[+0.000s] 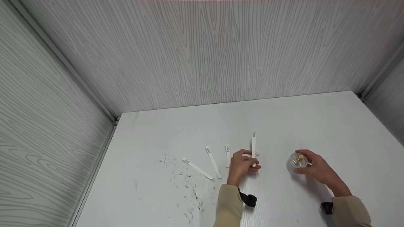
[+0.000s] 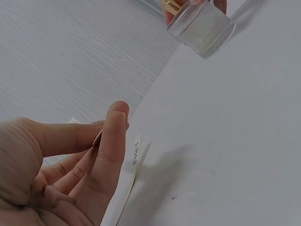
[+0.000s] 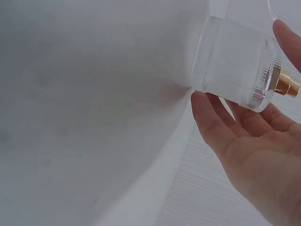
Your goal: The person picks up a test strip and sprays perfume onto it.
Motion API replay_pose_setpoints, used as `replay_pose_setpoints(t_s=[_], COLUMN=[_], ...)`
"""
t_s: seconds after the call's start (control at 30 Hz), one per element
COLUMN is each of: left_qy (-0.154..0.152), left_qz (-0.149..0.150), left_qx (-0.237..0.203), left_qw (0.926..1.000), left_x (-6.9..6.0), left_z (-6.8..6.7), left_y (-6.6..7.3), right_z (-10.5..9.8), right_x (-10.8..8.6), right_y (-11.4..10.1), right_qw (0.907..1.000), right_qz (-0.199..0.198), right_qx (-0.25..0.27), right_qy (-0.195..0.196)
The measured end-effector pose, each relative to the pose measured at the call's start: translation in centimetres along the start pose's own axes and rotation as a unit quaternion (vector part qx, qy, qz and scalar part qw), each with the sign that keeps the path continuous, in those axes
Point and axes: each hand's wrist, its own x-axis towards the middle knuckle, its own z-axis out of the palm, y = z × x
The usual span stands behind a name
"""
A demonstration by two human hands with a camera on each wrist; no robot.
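Observation:
My left hand (image 1: 242, 164) pinches a white paper test strip (image 1: 253, 143) between thumb and fingers, its printed end pointing away from me. In the left wrist view that strip (image 2: 97, 139) shows only as a thin edge. Another printed strip (image 2: 135, 157) lies on the table just beyond the fingers. Off to the right, my right hand (image 1: 315, 167) grips a clear ribbed-glass perfume bottle (image 1: 292, 164) with a gold spray top (image 3: 287, 84). Fingers lie along one side of the bottle, thumb near its top. Its base is at or very near the tabletop; contact is unclear.
Left of my left hand, several loose printed strips lie on the white table (image 1: 151, 135): one slanted strip (image 1: 198, 168), a steeper strip (image 1: 213, 162) and a partly hidden strip (image 1: 228, 155). Dark marks (image 1: 189, 186) speckle the surface. Wood-grained panels (image 1: 202, 50) enclose the table.

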Motion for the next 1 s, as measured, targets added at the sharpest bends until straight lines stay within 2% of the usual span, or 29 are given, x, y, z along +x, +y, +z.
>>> replay_pose_setpoints(t_s=[0.33,0.6,0.8,0.9,1.0], left_qy=[0.001,-0.006,-0.008,-0.009,-0.008], left_qz=[0.003,0.004,0.002,0.004,0.002], left_qx=[-0.006,-0.006,-0.002,0.001,0.001], left_qw=[1.0,1.0,1.0,1.0,1.0], left_x=[-0.1,0.0,0.0,0.1,0.1], left_z=[0.0,-0.2,-0.1,-0.1,-0.2], left_y=[-0.1,0.1,0.0,0.0,0.1], right_z=[0.4,-0.5,-1.7,-2.2,-2.4], right_x=[0.0,0.2,0.0,0.0,-0.1], right_y=[0.1,0.2,0.0,-0.1,0.0], right_qw=[0.9993,0.9992,0.9951,0.987,0.9775], right_qz=[-0.026,-0.029,0.016,0.03,0.033], right_qx=[-0.027,0.012,0.084,0.145,0.2], right_qy=[0.004,-0.026,-0.05,-0.064,-0.058])
